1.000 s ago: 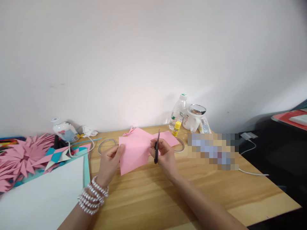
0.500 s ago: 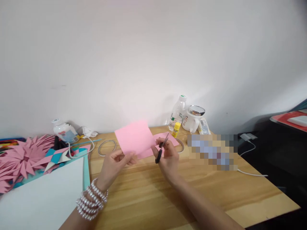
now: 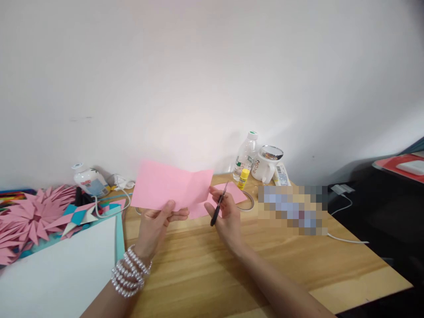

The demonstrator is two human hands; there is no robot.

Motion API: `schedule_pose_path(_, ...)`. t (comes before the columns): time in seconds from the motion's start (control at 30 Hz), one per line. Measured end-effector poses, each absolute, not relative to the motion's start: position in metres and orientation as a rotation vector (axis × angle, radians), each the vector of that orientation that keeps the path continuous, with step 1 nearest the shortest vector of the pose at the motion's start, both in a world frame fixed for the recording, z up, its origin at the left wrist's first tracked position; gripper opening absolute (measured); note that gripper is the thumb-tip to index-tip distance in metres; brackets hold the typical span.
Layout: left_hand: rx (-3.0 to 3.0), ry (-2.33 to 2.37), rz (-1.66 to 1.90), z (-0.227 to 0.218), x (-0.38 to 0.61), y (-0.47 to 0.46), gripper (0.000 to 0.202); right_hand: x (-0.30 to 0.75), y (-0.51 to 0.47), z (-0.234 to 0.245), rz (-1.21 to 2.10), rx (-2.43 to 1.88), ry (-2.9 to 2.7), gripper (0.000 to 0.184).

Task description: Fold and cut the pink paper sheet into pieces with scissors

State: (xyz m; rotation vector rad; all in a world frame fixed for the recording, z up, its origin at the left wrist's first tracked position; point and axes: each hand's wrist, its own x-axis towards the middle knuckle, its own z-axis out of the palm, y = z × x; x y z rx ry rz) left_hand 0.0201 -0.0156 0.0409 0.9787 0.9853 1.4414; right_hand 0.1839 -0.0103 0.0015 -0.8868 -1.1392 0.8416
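A pink sheet of paper point(image 3: 174, 187), with a crease right of its middle, is raised above the table. My left hand point(image 3: 157, 223) pinches its lower edge between thumb and fingers. Black-handled scissors point(image 3: 217, 209) sit in my right hand point(image 3: 228, 218), blades pointing up and away. Thumb and fingers of that hand are around the scissors, close to the sheet's right edge. Another pink paper point(image 3: 233, 193) lies on the table behind my hands, partly covered by them.
A yellow glue stick point(image 3: 243, 179), a clear bottle point(image 3: 246, 154) and a white mug point(image 3: 265, 164) stand by the wall. Pink folded-paper stars point(image 3: 35, 216) and a white sheet point(image 3: 66, 269) lie left on the wooden table point(image 3: 198, 274). A blurred-out patch covers something right.
The pink sheet has opened out from its fold and spreads wider to the left. My right hand has shifted slightly left with the scissors.
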Motion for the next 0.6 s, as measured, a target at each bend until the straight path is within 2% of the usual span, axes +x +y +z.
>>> schedule_pose_path(0.13,0.909,0.938,1.448,0.044,0.025,-0.019,0.023,0.181,-0.008,0.001,1.141,-0.864,-0.998,0.032)
schedule_pose_path(0.37,0.944,0.944,1.428,0.037,0.025,-0.020,0.025,0.182,-0.004,-0.004,1.323,-0.801,-0.724,0.039)
schedule_pose_path(0.6,0.997,1.097,1.415,0.034,0.024,-0.017,0.045,0.189,-0.003,0.006,1.132,-0.961,-0.732,0.041)
